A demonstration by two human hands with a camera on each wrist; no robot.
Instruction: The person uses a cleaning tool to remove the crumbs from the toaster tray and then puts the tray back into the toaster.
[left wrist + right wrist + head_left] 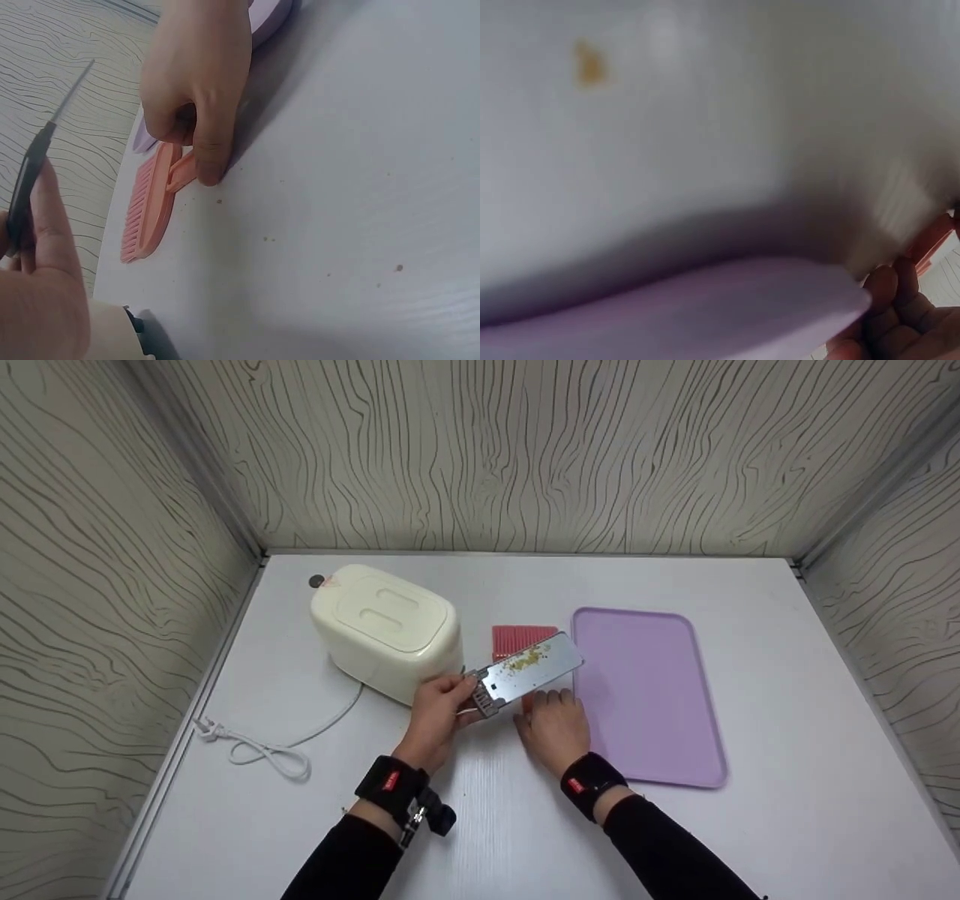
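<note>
My left hand (433, 721) pinches the dark end of a metal crumb tray (551, 660), thumb on top. Yellowish crumbs (527, 659) lie on its upper face. In the left wrist view the crumb tray (34, 169) appears nearly edge-on, raised off the table. My right hand (556, 731) is down at the table, gripping the handle of a coral-pink brush (156, 196). From the head view, the brush bristles (517, 637) show behind the crumb tray, which partly covers the brush. A cream toaster (382, 622) stands just beyond my left hand.
A purple tray (649, 697) lies to the right, close beside my right hand. The toaster's white cord (277, 750) loops on the left, its plug near the table edge. Loose crumbs (399, 268) dot the white table. Patterned walls enclose the back and sides.
</note>
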